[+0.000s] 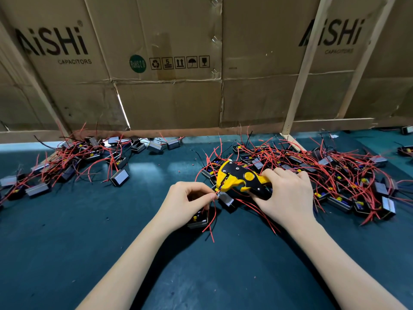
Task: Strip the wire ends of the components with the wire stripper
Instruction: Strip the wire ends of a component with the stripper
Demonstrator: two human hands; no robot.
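components at 3 o'clock (335,175) outnumber the pile at 9 o'clock (67,162); much looks left.
your right hand (288,198) grips the wire stripper (241,180) at centre, your left hand (190,200) pinches a red wire (211,222) at its head. whether that end is stripped is too small to tell.
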